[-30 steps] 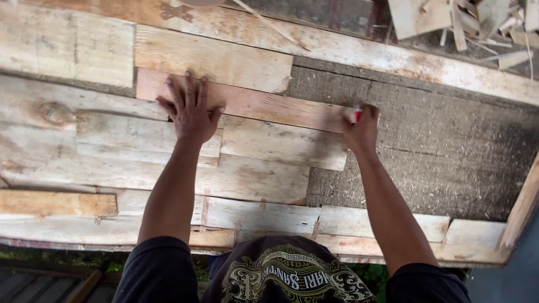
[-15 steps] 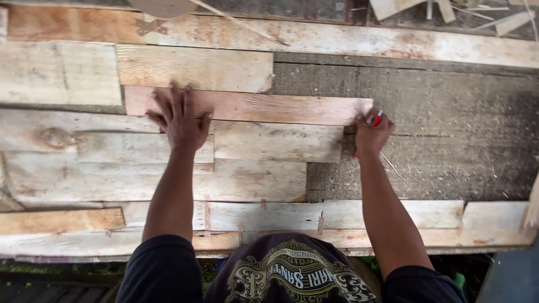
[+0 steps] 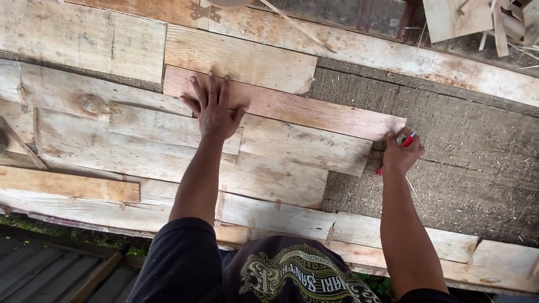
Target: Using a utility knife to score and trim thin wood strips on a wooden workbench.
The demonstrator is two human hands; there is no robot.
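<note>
My left hand point(image 3: 215, 109) lies flat with fingers spread on a reddish wooden plank point(image 3: 303, 108) that runs across a patchwork of pale boards. My right hand point(image 3: 402, 152) rests at the plank's right end, closed around a red pen or marker point(image 3: 409, 139) whose tip pokes out above the fingers. The plank's right end overhangs onto a rough grey board surface point(image 3: 460, 168).
Weathered pale planks point(image 3: 84, 33) cover the left and near side. A long light board point(image 3: 393, 56) frames the far edge. Wood offcuts point(image 3: 477, 17) pile at the top right. Dark slats point(image 3: 50, 269) and grass lie below the near edge.
The view has shifted, so the boards sit more to the right and lower. My left hand stays flat on the reddish plank; my right hand stays at its right end with the pen.
</note>
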